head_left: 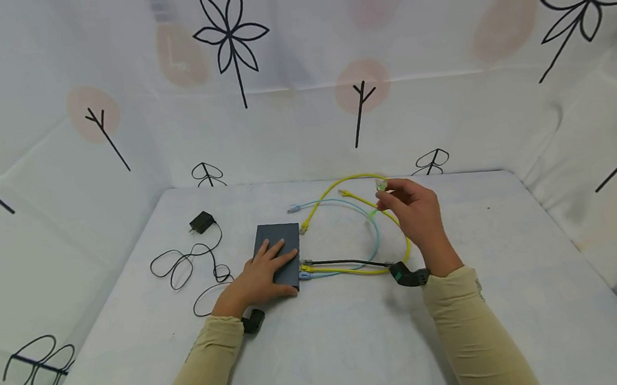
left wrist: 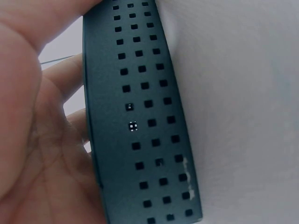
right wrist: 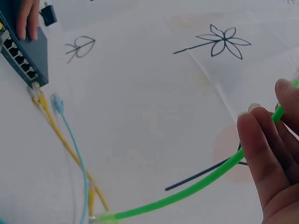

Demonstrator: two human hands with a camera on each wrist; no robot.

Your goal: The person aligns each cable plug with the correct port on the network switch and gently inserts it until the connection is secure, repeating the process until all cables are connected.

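Note:
My left hand (head_left: pixel 263 279) rests with spread fingers on a dark network switch (head_left: pixel 279 232). The left wrist view shows the thumb and palm about the switch's side (left wrist: pixel 145 116), which has rows of square holes. Between the right hand's (head_left: pixel 413 210) thumb and fingers, a green network cable (right wrist: pixel 182 198) is pinched near its clear plug (head_left: pixel 381 185), above the table. Black (head_left: pixel 349 261), yellow (head_left: pixel 362 272) and blue plugs sit at the near end of the switch's right side. Another yellow plug (head_left: pixel 304 227) is by its far corner; I cannot tell whether it is inserted.
Left of the switch lies a black power adapter (head_left: pixel 201 222) with its looped thin cord (head_left: pixel 180 256). A loose light blue plug (head_left: pixel 294 208) and a loose yellow plug (head_left: pixel 344 193) lie beyond the switch to the right. Patterned cloth (head_left: pixel 301 124) hangs behind the white table (head_left: pixel 331 353).

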